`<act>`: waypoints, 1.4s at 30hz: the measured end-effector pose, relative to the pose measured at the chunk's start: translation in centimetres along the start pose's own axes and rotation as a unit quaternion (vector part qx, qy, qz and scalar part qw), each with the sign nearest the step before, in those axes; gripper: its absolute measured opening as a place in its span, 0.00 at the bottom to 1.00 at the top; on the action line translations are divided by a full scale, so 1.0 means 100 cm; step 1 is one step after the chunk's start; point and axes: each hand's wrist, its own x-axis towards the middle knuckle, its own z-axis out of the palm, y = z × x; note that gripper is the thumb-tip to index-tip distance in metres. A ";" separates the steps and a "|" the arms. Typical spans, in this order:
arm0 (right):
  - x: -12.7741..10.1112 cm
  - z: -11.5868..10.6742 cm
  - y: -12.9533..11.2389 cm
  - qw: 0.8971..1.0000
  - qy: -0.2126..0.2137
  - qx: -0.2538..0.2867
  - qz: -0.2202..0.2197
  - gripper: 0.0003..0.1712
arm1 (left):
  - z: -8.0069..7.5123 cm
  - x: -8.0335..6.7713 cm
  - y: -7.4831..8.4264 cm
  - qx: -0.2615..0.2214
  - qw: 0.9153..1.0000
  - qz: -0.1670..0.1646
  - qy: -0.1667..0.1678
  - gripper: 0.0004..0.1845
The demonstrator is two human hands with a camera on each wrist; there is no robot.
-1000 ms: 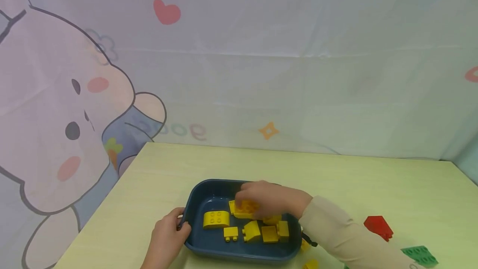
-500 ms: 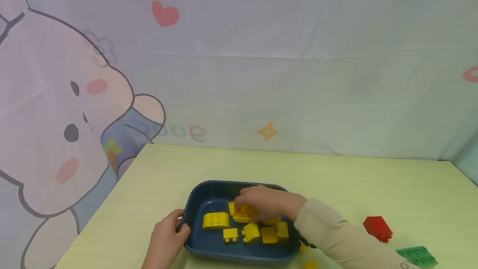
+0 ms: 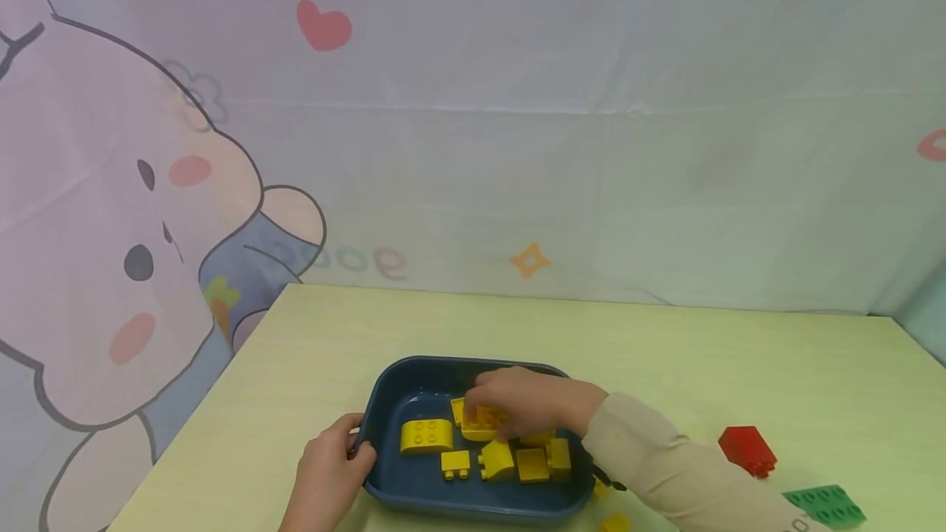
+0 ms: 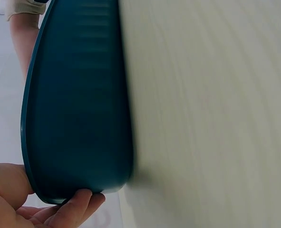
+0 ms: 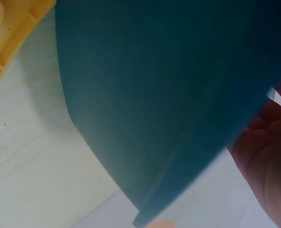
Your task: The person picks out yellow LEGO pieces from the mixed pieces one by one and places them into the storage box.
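A dark blue tray (image 3: 480, 503) stands on the table, with several yellow toy building blocks lying in it. At its left end my left hand (image 3: 332, 462) grips the rim, and in the left wrist view its fingers (image 4: 71, 211) curl under the tray's corner. My right hand (image 3: 528, 396) reaches in over the far right side and pinches a studded yellow building block (image 3: 479, 433), partly covered by the fingers. Near it lie a sloped yellow block (image 3: 498, 462), a square hollow one (image 3: 532, 466) and a round-ended one (image 3: 426, 436).
Outside the tray, loose yellow blocks (image 3: 615, 523) lie by its right end. Farther right are a red block (image 3: 748, 451) and a green studded plate (image 3: 825, 506). A printed cloth (image 3: 473, 146) hangs behind the pale table (image 3: 384, 310).
My right hand and sleeve have come very slightly nearer, still at the same yellow building block. The left hand keeps its grip on the tray.
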 end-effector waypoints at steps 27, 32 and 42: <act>0.016 -0.016 -0.021 1.000 -0.010 -0.021 -0.008 0.18 | 0.000 0.002 0.001 -0.004 1.000 -0.002 -0.001 0.19; 0.020 -0.012 -0.021 0.999 -0.023 -0.027 0.006 0.18 | 0.000 0.002 0.001 -0.007 1.000 -0.007 -0.004 0.19; 0.024 -0.010 -0.022 0.998 -0.043 -0.035 0.004 0.18 | -0.001 0.001 0.000 -0.009 1.000 -0.011 -0.005 0.19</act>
